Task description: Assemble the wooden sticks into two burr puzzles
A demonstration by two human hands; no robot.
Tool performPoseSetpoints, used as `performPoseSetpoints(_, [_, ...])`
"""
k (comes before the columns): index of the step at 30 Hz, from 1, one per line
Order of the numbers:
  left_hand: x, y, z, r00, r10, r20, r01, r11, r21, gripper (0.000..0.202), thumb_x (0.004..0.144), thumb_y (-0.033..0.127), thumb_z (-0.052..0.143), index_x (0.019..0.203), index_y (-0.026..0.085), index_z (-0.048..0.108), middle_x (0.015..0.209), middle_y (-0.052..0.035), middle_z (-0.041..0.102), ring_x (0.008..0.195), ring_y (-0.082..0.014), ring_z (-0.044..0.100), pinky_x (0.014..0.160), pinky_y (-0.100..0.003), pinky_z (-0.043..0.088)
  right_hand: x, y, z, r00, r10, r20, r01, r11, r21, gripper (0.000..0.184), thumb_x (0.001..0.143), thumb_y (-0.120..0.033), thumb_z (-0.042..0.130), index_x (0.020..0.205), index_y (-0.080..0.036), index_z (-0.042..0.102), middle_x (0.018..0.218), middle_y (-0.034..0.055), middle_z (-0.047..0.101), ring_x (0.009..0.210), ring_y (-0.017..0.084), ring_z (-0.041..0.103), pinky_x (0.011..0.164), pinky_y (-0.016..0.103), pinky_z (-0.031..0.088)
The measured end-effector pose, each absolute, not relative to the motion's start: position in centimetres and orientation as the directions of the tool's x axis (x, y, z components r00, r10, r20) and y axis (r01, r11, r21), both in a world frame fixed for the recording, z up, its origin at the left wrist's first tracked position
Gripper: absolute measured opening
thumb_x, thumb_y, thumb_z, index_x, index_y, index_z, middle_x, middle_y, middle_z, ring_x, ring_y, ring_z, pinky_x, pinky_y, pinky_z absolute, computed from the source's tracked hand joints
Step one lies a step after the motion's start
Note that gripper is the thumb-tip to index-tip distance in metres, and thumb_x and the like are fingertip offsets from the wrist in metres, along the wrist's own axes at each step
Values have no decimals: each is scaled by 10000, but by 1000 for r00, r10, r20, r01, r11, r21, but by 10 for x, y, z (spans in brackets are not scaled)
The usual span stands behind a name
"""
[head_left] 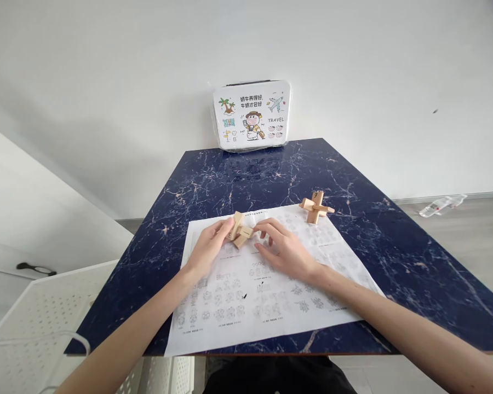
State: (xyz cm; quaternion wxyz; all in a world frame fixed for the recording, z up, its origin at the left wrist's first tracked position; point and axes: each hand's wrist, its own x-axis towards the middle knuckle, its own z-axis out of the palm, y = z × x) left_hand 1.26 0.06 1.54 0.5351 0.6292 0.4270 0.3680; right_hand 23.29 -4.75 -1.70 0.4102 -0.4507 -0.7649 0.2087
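My left hand (207, 244) is closed on light wooden puzzle pieces (239, 232), with thumb and fingers at their left side. At least two blocks show, set at an angle to each other, with small dark marks on them. My right hand (282, 249) is just to the right of these pieces, its fingers bent and apart, with nothing visible between them. Whether a right fingertip touches the wood I cannot tell. Beneath both hands lies a large white sheet (230, 284) printed with puzzle diagrams.
An interlocked wooden cross puzzle (314, 207) stands at the sheet's upper right corner. A white printed case (252, 116) leans on the wall at the back of the dark blue marbled table (250, 175). White perforated furniture (53, 306) is at left; a clear plastic bottle (441, 205) lies on the floor.
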Motion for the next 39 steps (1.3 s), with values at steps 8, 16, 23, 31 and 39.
performPoseSetpoints(8, [14, -4, 21, 388, 921, 28, 206, -116, 972, 408, 1056, 564, 550, 924, 192, 655, 864, -26, 623, 824, -175, 574, 784, -310, 447, 234, -42, -22, -435, 765, 475, 521, 644, -560, 155, 1019, -223, 637, 1167, -244, 678, 1195, 115, 702, 1165, 327, 614, 996, 537, 561])
performPoseSetpoints(16, [15, -5, 21, 450, 892, 48, 124, -116, 985, 452, 1072, 582, 508, 840, 194, 532, 772, 7, 532, 655, -128, 494, 632, -275, 427, 239, -37, -24, -154, 918, 366, 548, 387, -741, 115, 1033, -290, 600, 1103, -212, 648, 1107, 126, 729, 998, 301, 678, 865, 490, 566])
performPoseSetpoints(23, [15, -7, 21, 486, 874, -28, 176, -66, 982, 447, 1038, 609, 564, 1094, 178, 670, 845, -11, 557, 726, -139, 520, 624, -258, 442, 244, -32, -15, -110, 984, 139, 12, 141, -990, 379, 989, -534, 657, 1206, -230, 595, 1045, 97, 762, 969, 263, 733, 885, 464, 600])
performPoseSetpoints(31, [8, 1, 12, 483, 874, -47, 164, -37, 986, 467, 1018, 560, 633, 1344, 227, 667, 1126, -74, 687, 990, -207, 628, 836, -323, 515, 248, -36, -2, -65, 997, 34, 16, 35, -999, 442, 960, -682, 626, 983, -253, 730, 954, 46, 715, 816, 200, 586, 777, 385, 459])
performPoseSetpoints(39, [13, -4, 22, 506, 863, -13, 154, -76, 985, 432, 999, 501, 681, 1298, 190, 656, 1015, -66, 702, 870, -187, 648, 787, -331, 543, 247, -37, 2, -73, 993, 92, 24, 94, -995, 490, 968, -709, 598, 858, -233, 624, 684, -28, 476, 609, 148, 407, 594, 341, 320])
